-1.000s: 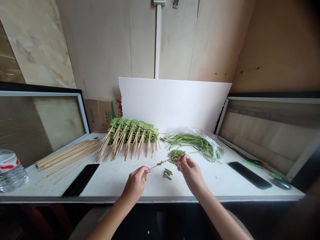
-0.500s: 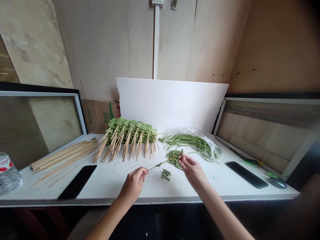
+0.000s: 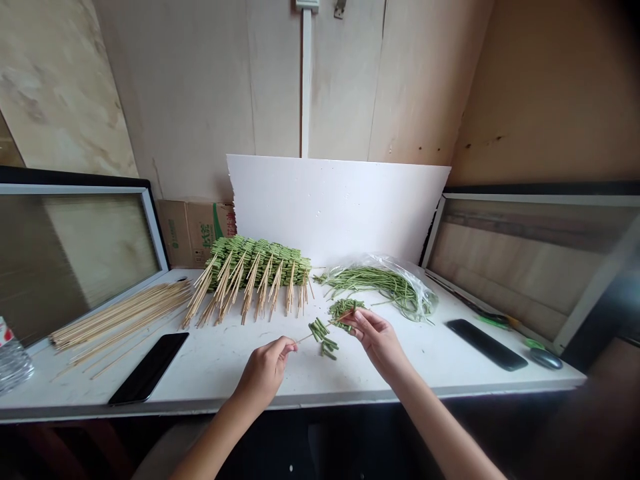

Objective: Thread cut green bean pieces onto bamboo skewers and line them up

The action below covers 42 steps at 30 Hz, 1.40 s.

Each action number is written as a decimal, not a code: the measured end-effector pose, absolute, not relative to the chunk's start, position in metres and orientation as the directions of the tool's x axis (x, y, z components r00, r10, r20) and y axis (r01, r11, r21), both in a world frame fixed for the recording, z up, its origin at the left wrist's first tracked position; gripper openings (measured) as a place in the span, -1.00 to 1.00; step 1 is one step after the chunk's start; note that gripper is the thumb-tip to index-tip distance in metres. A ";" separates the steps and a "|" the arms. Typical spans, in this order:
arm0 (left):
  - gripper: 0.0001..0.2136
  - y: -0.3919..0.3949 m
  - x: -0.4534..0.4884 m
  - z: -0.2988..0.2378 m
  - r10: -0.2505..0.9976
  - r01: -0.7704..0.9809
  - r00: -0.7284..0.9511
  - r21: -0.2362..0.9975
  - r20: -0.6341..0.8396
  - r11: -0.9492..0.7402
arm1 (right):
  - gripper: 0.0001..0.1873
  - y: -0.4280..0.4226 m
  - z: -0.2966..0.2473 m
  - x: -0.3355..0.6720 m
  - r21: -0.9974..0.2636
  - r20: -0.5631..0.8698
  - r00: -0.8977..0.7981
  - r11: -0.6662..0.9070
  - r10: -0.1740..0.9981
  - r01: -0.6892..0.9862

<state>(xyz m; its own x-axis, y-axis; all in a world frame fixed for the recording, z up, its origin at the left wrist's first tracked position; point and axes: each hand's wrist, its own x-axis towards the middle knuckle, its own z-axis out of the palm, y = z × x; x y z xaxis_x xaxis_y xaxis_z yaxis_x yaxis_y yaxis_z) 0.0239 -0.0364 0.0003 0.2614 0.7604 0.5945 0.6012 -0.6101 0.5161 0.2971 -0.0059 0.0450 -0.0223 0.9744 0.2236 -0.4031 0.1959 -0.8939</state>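
My left hand (image 3: 265, 370) pinches the blunt end of a thin bamboo skewer (image 3: 306, 337) that points right, with short green bean pieces threaded near its tip. My right hand (image 3: 376, 337) pinches a small green bean piece at the skewer's tip. A few loose cut bean pieces (image 3: 327, 349) lie on the white table (image 3: 220, 363) between the hands, and a small heap of cut pieces (image 3: 343, 309) lies just beyond my right hand.
Finished bean skewers (image 3: 255, 270) are stacked at the back. Bare bamboo sticks (image 3: 120, 319) and a black phone (image 3: 149, 367) lie left. A plastic bag of long beans (image 3: 390, 285) lies right, with a second phone (image 3: 486, 344), scissors (image 3: 493, 319) and a mouse (image 3: 546, 358). A water bottle (image 3: 10, 363) stands far left.
The skewer now carries a thicker cluster of bean pieces near its tip. My right hand has come down and left to the skewer's tip with a piece. The view drifted slightly left.
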 end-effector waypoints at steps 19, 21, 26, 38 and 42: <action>-0.75 -0.039 0.020 0.010 0.736 0.670 0.280 0.424 0.616 -0.610 | -0.69 -0.011 0.052 0.305 -0.951 0.297 -0.094 0.286 0.950 -0.113; -0.81 -0.039 0.020 0.011 0.740 0.663 0.259 0.442 0.621 -0.604 | -0.68 -0.010 0.051 0.305 -0.953 0.280 -0.063 0.270 0.958 -0.135; -0.86 -0.039 0.023 0.012 0.692 0.640 0.207 0.440 0.691 -0.630 | -0.66 -0.006 0.046 0.303 -0.938 0.202 -0.016 0.189 0.979 -0.290; -0.78 -0.041 0.025 0.009 0.631 0.640 0.284 0.347 0.722 -0.686 | -0.68 -0.007 0.039 0.296 -0.942 0.262 -0.009 0.254 0.965 -0.218; -0.77 -0.040 0.023 0.009 0.655 0.655 0.277 0.361 0.703 -0.664 | -0.67 -0.011 0.040 0.292 -0.942 0.295 0.004 0.291 0.956 -0.165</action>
